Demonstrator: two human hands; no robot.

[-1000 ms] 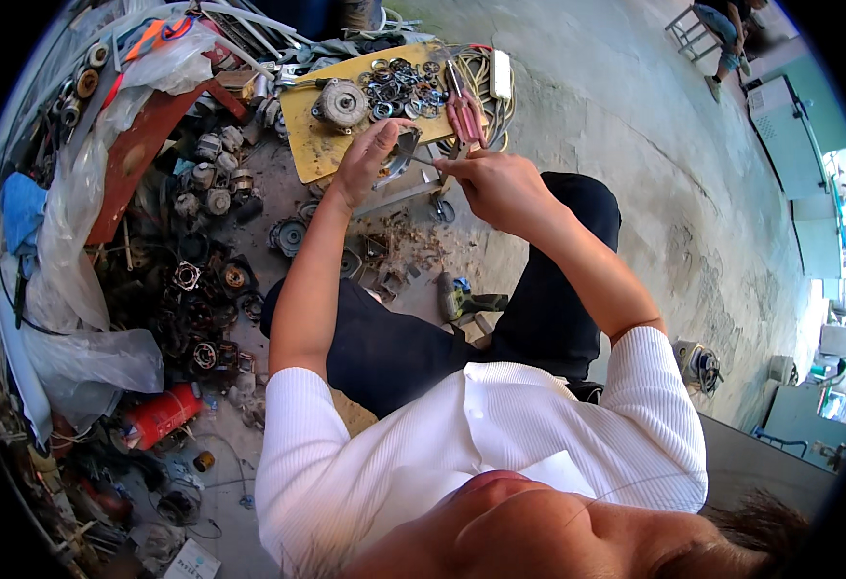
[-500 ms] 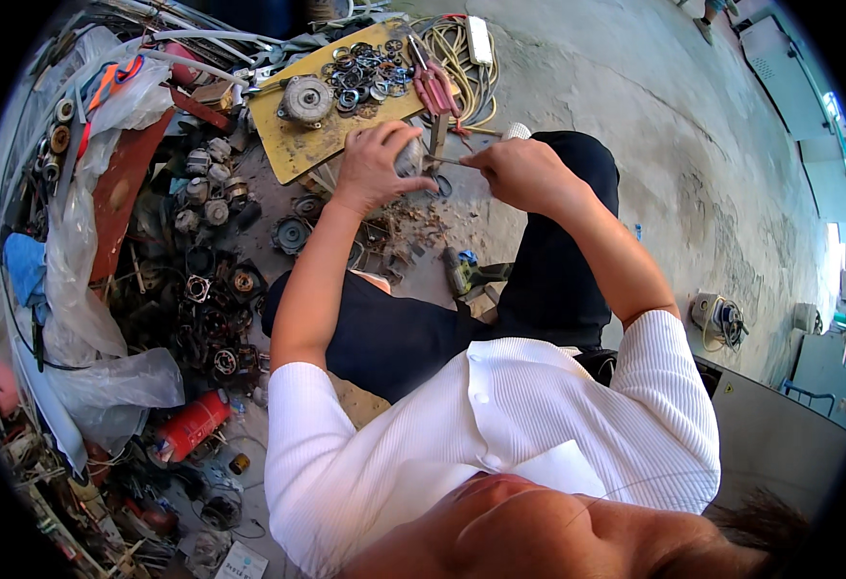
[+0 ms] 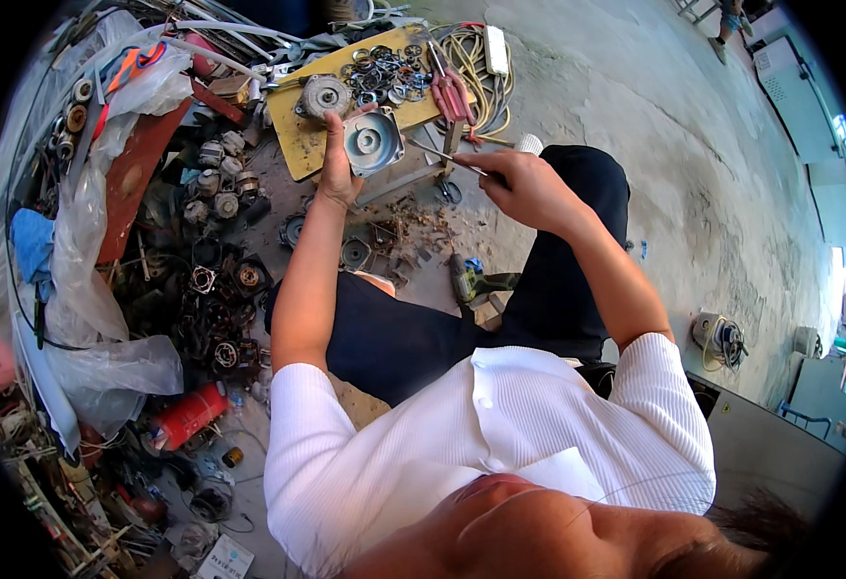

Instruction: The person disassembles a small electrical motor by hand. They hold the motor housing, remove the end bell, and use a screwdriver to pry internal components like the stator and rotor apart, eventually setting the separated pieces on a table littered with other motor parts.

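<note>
In my left hand (image 3: 338,176) is a square silver motor end cover (image 3: 371,159), held by its edge with the hollow inner side and its round centre seat turned up. My right hand (image 3: 527,185) grips a thin tool like a screwdriver (image 3: 433,151), its shaft pointing left toward the cover but apart from it. Its handle is mostly hidden in my fist. Just beyond my left hand, a round dusty motor (image 3: 327,96) rests on the yellow board (image 3: 293,145). Beside it lies a heap of bearings and rings (image 3: 384,75), with red-handled pliers (image 3: 450,95) to the right.
A coiled cable (image 3: 486,114) and a white power strip (image 3: 496,50) lie right of the board. Between my legs is a green drill (image 3: 463,280) on the littered floor. Motor parts (image 3: 225,289), plastic sheeting (image 3: 119,372) and a red cylinder (image 3: 190,415) crowd the left.
My left hand has turned the metal part so its hollow side now shows. The right hand's tool has drawn away from it, and the view has shifted slightly.
</note>
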